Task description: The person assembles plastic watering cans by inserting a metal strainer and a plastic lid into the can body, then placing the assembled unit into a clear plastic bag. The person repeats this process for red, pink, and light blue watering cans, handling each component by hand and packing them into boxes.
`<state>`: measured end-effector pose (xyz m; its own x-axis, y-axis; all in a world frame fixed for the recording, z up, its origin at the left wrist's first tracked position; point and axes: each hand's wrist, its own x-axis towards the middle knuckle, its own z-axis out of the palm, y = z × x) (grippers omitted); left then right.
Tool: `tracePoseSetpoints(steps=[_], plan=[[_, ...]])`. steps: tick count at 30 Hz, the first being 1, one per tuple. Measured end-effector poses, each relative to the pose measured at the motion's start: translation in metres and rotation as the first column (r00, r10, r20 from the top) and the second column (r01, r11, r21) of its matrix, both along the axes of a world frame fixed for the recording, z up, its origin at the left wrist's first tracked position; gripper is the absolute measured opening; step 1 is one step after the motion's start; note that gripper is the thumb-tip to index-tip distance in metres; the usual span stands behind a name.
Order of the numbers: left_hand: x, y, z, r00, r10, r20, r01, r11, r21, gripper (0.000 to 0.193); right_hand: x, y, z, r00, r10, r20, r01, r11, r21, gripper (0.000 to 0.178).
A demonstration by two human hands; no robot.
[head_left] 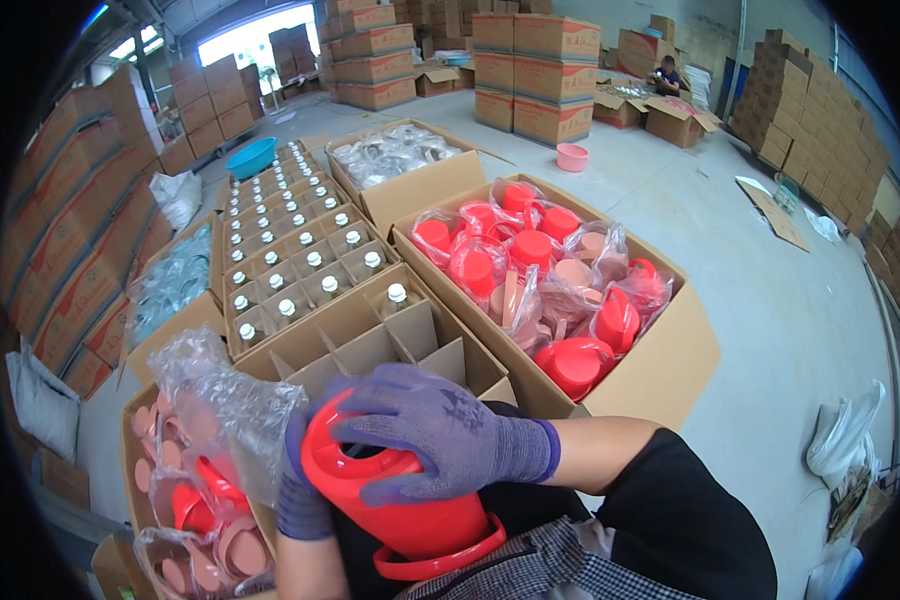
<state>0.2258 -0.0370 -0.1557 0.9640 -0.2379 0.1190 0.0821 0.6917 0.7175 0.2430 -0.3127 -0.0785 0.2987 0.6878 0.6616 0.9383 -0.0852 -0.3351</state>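
Red plastic, glossy, looks hollow. From the head view, the main piece is this red shell (400, 515), tilted over the person's lap, between the dark-clad knees (670, 500), with its open top end facing up and away.

Right hand (425, 425) is in a purple knit glove and has it by the top: fingers spread over the rim around the hole, thumb side pressing on the near wall. Left hand (303, 500), same sort of glove, sits against the far left side, but most of it is hidden, so I can't tell how tightly those fingers close.

Handling-wise, my guess is light and fairly stiff, not fragile, though it might scuff. That shine probably makes it slippery — the gloves should help. I'd go for the rim with one hand and cup the body with the other. There's a red band (450, 560) jutting out at the bottom; can't tell if it's a handle or a flange, so I wouldn't trust it as the only hold. Just left is a clear plastic bag (220, 385) — slick stuff, keep fingers clear.
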Motion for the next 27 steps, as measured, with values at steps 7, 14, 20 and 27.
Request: tracePoseSetpoints(steps=[7,14,20,27], plan=[[-0.05,-0.03,0.028,0.81,0.351,0.47,-0.586,0.456,0.67,0.042,0.083,0.003,-0.013,0.843,0.064,-0.534,0.055,0.977,0.205,0.042],[-0.04,-0.013,0.069,0.643,0.211,0.737,-0.633,0.688,0.356,0.039,0.069,-0.008,-0.034,0.851,0.004,-0.525,0.075,0.989,0.13,0.058],[-0.004,-0.021,0.055,0.839,0.139,0.525,-0.387,0.831,0.399,0.034,0.052,-0.011,-0.032,0.88,0.218,-0.423,-0.097,0.952,0.289,0.043],[0.024,-0.002,-0.058,0.972,-0.039,0.234,-0.093,0.844,0.528,0.034,0.016,0.009,-0.07,0.736,0.004,-0.677,0.102,0.988,0.117,0.044]])
